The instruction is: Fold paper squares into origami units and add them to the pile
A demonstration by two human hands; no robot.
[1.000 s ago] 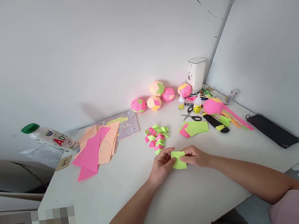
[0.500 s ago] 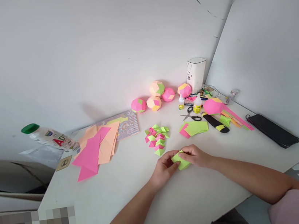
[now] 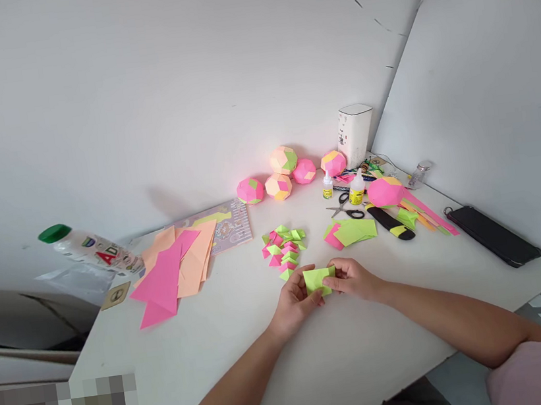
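A lime-green piece of paper (image 3: 316, 280) is held up between both hands over the near part of the white table. My left hand (image 3: 297, 302) pinches its left and lower edge, thumb in front. My right hand (image 3: 356, 279) grips the right side, with its thumb lying across the face. Just beyond them lies a pile of small folded pink and green paper pieces (image 3: 284, 250). Flat green and pink paper pieces (image 3: 354, 231) rest past my right hand.
Several paper balls (image 3: 278, 187) line the wall. Scissors (image 3: 347, 208), a glue bottle (image 3: 357, 190), a utility knife (image 3: 391, 222) and a black phone (image 3: 494, 236) lie to the right. Pink sheets (image 3: 166, 282) and a green-capped bottle (image 3: 90, 249) are at the left.
The green paper has turned from a slanted position to nearly level, its face now towards me. Both hands have shifted slightly with it; the other things stay put.
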